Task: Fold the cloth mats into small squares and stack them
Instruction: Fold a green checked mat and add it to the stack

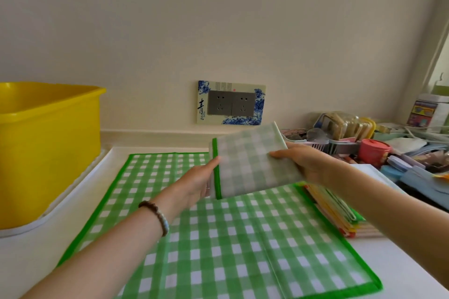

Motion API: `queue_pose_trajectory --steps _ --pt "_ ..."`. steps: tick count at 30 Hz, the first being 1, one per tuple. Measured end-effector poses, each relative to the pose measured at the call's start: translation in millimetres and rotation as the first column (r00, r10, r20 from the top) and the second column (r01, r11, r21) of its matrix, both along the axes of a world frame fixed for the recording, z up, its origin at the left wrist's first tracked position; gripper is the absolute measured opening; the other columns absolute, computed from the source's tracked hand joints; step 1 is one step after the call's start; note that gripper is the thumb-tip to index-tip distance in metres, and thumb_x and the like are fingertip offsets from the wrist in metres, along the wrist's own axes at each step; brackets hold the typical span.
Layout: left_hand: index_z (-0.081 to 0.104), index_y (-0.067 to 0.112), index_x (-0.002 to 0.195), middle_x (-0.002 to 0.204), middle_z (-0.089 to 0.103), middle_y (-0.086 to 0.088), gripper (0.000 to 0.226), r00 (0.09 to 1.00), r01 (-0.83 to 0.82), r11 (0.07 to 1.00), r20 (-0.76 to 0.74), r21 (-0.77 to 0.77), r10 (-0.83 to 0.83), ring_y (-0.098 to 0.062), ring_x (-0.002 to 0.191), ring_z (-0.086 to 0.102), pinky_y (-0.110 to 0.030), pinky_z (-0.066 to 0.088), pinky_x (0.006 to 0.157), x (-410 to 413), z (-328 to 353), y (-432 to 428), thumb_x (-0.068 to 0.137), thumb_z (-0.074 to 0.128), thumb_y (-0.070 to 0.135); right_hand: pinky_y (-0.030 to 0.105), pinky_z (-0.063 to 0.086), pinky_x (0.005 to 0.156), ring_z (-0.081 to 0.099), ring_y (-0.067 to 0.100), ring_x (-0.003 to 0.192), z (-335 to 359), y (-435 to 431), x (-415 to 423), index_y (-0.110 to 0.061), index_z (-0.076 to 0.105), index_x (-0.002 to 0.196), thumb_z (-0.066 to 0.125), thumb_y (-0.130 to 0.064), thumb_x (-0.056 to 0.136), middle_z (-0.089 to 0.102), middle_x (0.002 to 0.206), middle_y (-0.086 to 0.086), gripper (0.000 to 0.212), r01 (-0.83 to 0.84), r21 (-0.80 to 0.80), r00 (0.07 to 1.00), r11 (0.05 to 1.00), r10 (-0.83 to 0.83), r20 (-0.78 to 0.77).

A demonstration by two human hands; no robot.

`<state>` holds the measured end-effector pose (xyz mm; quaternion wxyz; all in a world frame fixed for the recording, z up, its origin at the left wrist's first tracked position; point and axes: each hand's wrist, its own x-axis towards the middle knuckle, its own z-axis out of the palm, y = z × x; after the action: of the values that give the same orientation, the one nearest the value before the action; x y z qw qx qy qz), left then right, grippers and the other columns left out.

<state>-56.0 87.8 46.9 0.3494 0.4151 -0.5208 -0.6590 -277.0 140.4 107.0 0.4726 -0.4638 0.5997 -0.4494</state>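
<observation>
**One mat folded and in the air, one still flat, a pile waiting beside**

The person has a folded green-check mat (252, 165) lifted clear of the worktop (401, 272), held between both hands. The left hand (198, 182) pinches its green-bound edge, thumb in front and fingers behind. The right hand (303, 161) grips the opposite side the same way, so each grip is clamped on the cloth. The mat looks folded down to a compact, nearly square panel, though motion blur hides how many layers it has.

Directly beneath the grip a second green-check mat (218, 245) lies spread flat, showing creases but not yet folded. Below and to the right of the grip sits a pile of mats (336, 213) with yellow, orange and green edges; I cannot tell whether these are finished squares or ones still to do.

My reading: this mat's folding seems about done and it needs placing on a stack. At least the flat mat remains, so the task is partway at best.
</observation>
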Motion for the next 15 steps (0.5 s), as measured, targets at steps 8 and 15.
queue_pose_trajectory --steps 8,15 --pt "0.062 0.001 0.107 0.089 0.071 -0.01 0.023 0.974 0.076 0.997 -0.213 0.01 -0.072 -0.016 0.071 0.07 -0.022 0.058 0.062 -88.7 30.8 27.3 0.09 0.061 0.015 0.029 0.058 0.056 0.067 0.019 0.077 36.1 57.6 -98.1 -0.02 0.062 0.1 0.062 -0.013 0.087 0.07 0.093 0.004 0.015 0.135 -0.006 0.983 0.991 -0.134 -0.128" --pt "0.063 0.004 0.099 0.08 0.07 -0.008 0.012 0.954 0.154 0.987 -0.267 0.053 -0.135 -0.012 0.059 0.069 -0.021 0.057 0.054 -172.3 36.6 42.7 0.088 0.062 0.01 0.028 0.058 0.053 0.063 0.021 0.076 36.0 87.9 -174.9 -0.022 0.061 0.097 0.064 -0.012 0.085 0.067 0.094 0.007 0.015 0.274 0.026 0.948 0.961 -0.266 -0.173"
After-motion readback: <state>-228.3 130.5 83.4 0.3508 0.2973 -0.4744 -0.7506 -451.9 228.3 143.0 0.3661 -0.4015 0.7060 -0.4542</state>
